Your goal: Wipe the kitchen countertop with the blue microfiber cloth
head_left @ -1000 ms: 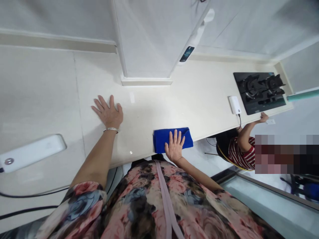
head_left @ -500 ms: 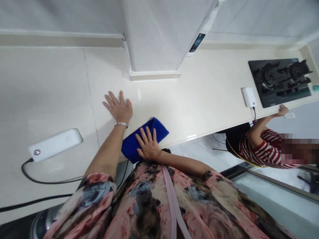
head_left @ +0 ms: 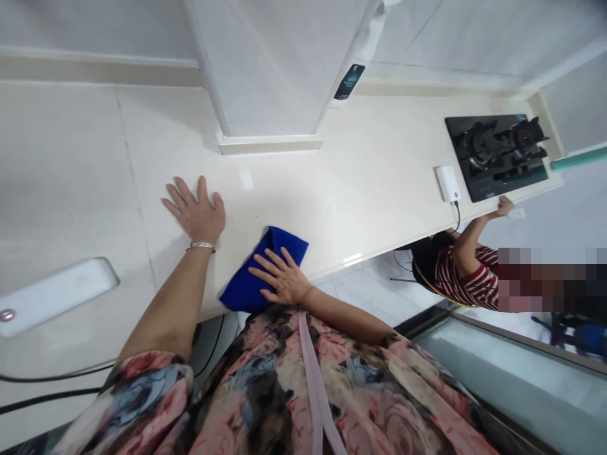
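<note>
My left hand (head_left: 196,212), with a silver bracelet on the wrist, rests palm down on the cream countertop (head_left: 379,183), its fingers spread. It holds nothing. To its right a folded blue cloth (head_left: 244,284) lies by the counter's front edge. My right hand (head_left: 284,281) lies flat on top of this cloth, fingers apart and pointing left, covering part of it. The cloth's lower edge is partly hidden by my floral clothing.
A white device (head_left: 61,294) lies on the left, near black cables. A wall pillar (head_left: 270,69) juts over the counter. On the right are a small white box (head_left: 448,183), a black gas hob (head_left: 497,158) and a person in a striped shirt (head_left: 467,278), one hand at the counter edge.
The view has swung right, so the counter and everything on it appear farther left. My right hand has turned slightly on the cloth, fingers pointing more leftward. My left hand stays in place.
</note>
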### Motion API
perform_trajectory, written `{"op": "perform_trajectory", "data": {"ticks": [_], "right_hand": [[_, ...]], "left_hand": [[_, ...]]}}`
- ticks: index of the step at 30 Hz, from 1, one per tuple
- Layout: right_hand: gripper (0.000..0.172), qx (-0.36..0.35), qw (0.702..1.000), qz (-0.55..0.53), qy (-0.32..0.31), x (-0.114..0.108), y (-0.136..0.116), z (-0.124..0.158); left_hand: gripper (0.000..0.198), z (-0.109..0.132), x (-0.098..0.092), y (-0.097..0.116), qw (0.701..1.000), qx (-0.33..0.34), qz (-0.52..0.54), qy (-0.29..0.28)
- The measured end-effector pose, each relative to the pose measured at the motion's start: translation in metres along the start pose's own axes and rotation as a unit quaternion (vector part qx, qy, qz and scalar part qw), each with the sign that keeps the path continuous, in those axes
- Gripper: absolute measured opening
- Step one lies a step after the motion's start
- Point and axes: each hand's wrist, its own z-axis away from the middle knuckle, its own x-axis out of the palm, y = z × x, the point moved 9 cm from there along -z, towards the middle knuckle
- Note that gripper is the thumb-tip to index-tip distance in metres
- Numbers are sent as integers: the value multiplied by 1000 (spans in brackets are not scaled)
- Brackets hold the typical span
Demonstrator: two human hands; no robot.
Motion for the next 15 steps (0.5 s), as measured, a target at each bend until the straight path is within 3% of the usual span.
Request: {"op": "perform_trajectory", "data": {"ticks": [7, 15], "right_hand": [[67, 154, 987, 38, 40, -17, 101, 92], [64, 298, 947, 105, 54, -53, 212, 176]], "left_hand": [[62, -1, 2, -1, 1000, 1, -21, 10], [68, -4, 1, 1, 997, 21, -56, 44]]}}
